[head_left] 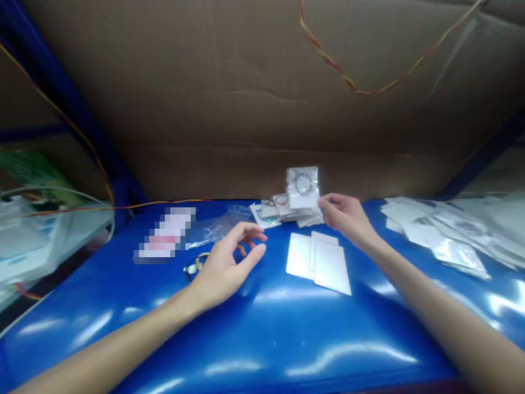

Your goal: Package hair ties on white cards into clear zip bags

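Pinched at its lower right corner, a clear plastic packet (302,189) with a white card and a thin dark ring-shaped band inside hangs from my right hand (342,216). It is held upright over a pile of similar packets (282,203) at the back of the blue surface. My left hand (229,262) hovers to the left with loosely curved fingers, thumb apart, and nothing between them. Beside its wrist lie some dark and yellow bands (197,265), partly hidden by the hand. White blank cards (328,262) overlap on the surface between my hands.
Clear plastic bags (213,227) lie behind my left hand, near a pixelated pinkish item (166,235). More packets and white cards (435,230) are heaped at the right. A cardboard wall (221,109) closes the back, with a twisted red-yellow wire (348,82) drooping before it.
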Motion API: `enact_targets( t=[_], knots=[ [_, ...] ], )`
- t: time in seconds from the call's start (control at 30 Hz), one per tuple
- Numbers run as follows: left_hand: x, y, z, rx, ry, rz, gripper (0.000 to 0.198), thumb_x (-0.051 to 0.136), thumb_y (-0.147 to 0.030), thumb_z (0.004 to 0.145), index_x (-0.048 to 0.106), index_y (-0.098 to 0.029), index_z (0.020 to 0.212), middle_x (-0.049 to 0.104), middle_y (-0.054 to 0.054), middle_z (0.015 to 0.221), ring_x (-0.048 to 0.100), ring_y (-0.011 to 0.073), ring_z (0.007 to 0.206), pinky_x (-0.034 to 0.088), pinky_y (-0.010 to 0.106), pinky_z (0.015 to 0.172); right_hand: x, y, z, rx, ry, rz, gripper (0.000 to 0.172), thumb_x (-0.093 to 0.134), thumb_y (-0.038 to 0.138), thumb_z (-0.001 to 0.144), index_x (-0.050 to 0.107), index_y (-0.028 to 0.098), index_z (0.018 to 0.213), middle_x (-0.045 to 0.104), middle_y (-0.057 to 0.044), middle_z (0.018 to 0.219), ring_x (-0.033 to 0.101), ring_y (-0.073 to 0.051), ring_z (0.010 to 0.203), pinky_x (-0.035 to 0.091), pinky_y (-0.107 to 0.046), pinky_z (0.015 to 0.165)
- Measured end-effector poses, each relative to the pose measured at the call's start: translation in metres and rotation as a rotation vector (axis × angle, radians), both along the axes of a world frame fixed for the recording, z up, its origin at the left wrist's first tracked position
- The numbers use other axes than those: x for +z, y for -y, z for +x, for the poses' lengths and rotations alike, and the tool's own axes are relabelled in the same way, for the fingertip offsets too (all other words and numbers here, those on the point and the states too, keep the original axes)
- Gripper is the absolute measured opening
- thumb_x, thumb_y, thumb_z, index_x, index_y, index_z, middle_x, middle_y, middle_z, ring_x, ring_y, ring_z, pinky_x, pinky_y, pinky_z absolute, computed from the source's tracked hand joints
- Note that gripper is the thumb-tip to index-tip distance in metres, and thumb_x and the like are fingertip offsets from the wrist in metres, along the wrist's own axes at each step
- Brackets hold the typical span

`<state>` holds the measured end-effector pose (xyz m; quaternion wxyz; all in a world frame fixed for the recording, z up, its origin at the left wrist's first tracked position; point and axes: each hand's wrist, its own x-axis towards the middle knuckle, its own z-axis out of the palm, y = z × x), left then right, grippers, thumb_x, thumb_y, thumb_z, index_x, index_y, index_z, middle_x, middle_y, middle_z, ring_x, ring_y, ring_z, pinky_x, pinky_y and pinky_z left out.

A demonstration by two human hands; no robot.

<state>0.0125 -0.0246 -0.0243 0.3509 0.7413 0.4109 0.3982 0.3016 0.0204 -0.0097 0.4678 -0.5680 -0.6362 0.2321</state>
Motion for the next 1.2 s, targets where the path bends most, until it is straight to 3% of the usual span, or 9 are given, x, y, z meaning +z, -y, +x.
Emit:
enact_targets(
  t=[0.3,0.47,0.6,0.67,0.83,1.0,1.2],
  knots=[
    [0.003,-0.002,0.005,0.028,-0.289,0.221,0.025,0.057,-0.034,0.098,0.058,-0.025,0.121,0.069,0.007,0.117,0.063,0.0236,0.100,0.047,0.035,0.083,-0.009,-0.015,0.009,-0.156,0.328,0.077,0.027,0.056,0.040,0.091,0.061,0.020,0.072,0.058,-0.001,0.056,0.049,-0.017,0.053,0.029,-0.029,0.056],
    [0.001,-0.007,0.003,0.036,-0.375,0.322,0.025,0.057,-0.036,0.098,0.061,-0.023,0.119,0.069,0.009,0.112,0.064,0.0274,0.104,0.049,0.041,0.092,-0.002,-0.007,0.011,-0.255,0.410,0.101,0.034,0.052,0.046,0.096,0.058,0.022,0.073,0.061,-0.003,0.061,0.054,-0.019,0.058,0.028,-0.029,0.058],
    [0.005,-0.015,0.000,0.046,-0.528,0.515,0.031,0.056,-0.035,0.099,0.059,-0.021,0.126,0.069,0.012,0.126,0.061,0.0308,0.119,0.046,0.047,0.102,0.008,0.009,0.008,-0.329,0.474,0.216,0.036,0.050,0.051,0.098,0.056,0.022,0.078,0.057,0.000,0.061,0.053,-0.019,0.059,0.027,-0.028,0.057],
    [0.012,-0.020,0.003,0.071,-0.620,0.598,0.035,0.057,-0.036,0.099,0.058,-0.021,0.130,0.066,0.013,0.134,0.057,0.0320,0.126,0.044,0.050,0.106,0.012,0.019,0.003,-0.300,0.503,0.267,0.031,0.055,0.048,0.097,0.056,0.022,0.079,0.058,0.001,0.066,0.053,-0.017,0.060,0.029,-0.028,0.058],
    [0.030,-0.032,0.023,0.094,-0.837,0.730,0.043,0.056,-0.041,0.098,0.060,-0.016,0.133,0.057,0.019,0.147,0.050,0.0391,0.137,0.042,0.057,0.111,0.020,0.036,-0.007,-0.098,0.676,0.496,0.021,0.056,0.036,0.097,0.063,0.018,0.088,0.063,-0.008,0.089,0.060,-0.024,0.086,0.042,-0.033,0.076],
    [0.030,-0.042,0.035,0.161,-0.822,0.828,0.039,0.056,-0.039,0.099,0.065,-0.014,0.127,0.061,0.022,0.141,0.052,0.0409,0.134,0.043,0.059,0.110,0.023,0.037,-0.003,0.008,0.771,0.514,0.021,0.060,0.034,0.097,0.070,0.018,0.106,0.065,-0.012,0.108,0.060,-0.028,0.096,0.044,-0.039,0.084],
    [0.032,-0.049,0.021,0.048,-0.831,0.931,0.034,0.060,-0.035,0.098,0.067,-0.014,0.124,0.063,0.020,0.138,0.051,0.0386,0.136,0.045,0.055,0.111,0.028,0.033,0.000,0.072,0.824,0.520,0.022,0.058,0.033,0.099,0.071,0.017,0.105,0.067,-0.015,0.114,0.061,-0.031,0.104,0.044,-0.044,0.087]
  ],
)
